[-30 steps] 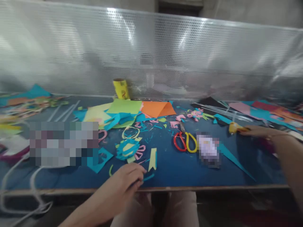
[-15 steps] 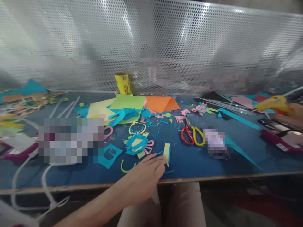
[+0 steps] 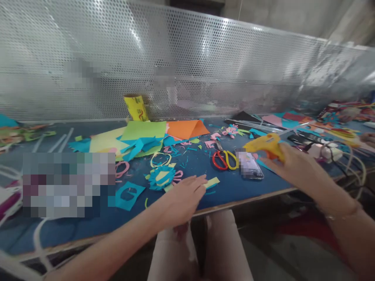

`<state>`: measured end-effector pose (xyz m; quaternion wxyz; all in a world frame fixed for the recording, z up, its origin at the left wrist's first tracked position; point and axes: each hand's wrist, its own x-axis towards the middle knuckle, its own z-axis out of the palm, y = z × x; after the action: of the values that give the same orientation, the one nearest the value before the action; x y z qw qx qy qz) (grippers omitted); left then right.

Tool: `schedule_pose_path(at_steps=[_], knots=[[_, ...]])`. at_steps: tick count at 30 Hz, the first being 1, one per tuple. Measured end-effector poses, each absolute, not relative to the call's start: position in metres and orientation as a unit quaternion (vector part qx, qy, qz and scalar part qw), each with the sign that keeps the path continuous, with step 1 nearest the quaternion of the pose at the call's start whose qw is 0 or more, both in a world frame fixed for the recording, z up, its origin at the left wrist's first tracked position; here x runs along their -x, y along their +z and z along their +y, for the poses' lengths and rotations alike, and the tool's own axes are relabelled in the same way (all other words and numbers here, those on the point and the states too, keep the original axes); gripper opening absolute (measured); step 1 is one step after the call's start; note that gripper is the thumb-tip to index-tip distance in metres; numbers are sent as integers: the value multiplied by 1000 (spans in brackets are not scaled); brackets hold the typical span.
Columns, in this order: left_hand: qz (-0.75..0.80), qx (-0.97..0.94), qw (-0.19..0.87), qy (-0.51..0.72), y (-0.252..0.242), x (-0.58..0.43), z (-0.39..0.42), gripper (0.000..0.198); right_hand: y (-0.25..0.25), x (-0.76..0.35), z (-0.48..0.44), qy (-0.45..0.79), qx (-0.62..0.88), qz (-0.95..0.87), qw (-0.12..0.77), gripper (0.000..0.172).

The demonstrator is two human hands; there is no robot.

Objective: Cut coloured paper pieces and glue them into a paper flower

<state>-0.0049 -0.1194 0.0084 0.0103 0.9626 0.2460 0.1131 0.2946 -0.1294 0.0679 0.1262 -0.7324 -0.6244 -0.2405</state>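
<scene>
My right hand (image 3: 288, 164) grips a yellow hot glue gun (image 3: 265, 145), its nozzle pointing left above a phone (image 3: 250, 164). Near the front edge, my left hand (image 3: 187, 197) has its fingers nearly straight and together, with a yellow-and-blue paper strip (image 3: 213, 182) at their tips; its near end is hidden by the fingers. Just left of that hand lies a fringed blue paper flower (image 3: 161, 177) with a yellow centre and pink loops. A blue sheet with a cut-out hole (image 3: 129, 195) is further left. Scissors (image 3: 224, 158) with red and yellow handles rest beyond the strip.
Behind the hands lie green paper (image 3: 143, 130), orange paper (image 3: 187, 128) and many scraps. A yellow tape roll (image 3: 136, 107) stands against the perforated metal screen (image 3: 187, 66). White cables (image 3: 361, 171) loop at right. Another person's hand (image 3: 367, 139) shows at the far right edge.
My right hand has brought the glue gun left and nearer, over the phone. The paper strip has turned from upright to pointing right. The view has swung right.
</scene>
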Motion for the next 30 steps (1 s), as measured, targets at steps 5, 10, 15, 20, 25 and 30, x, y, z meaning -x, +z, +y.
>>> schedule_pose_path(at_steps=[5,10,15,20,25,30], knots=[[402,-903,-34,151,-6,-28,-158,27,34,-260,-128,-200,693,-677,149,41],[431,-880,-87,181,-33,-45,-163,25,7,-219,-135,-162,642,-717,218,41],[407,-869,-154,235,-53,-40,-159,23,-12,-207,-130,-181,614,-733,231,32],[409,-863,-169,245,-59,-39,-159,23,-22,-209,-129,-185,620,-734,208,25],[412,-855,-158,271,-63,-39,-158,23,-20,-206,-134,-180,629,-733,186,23],[417,-848,-139,296,-64,-40,-159,23,-20,-207,-134,-189,633,-733,162,21]])
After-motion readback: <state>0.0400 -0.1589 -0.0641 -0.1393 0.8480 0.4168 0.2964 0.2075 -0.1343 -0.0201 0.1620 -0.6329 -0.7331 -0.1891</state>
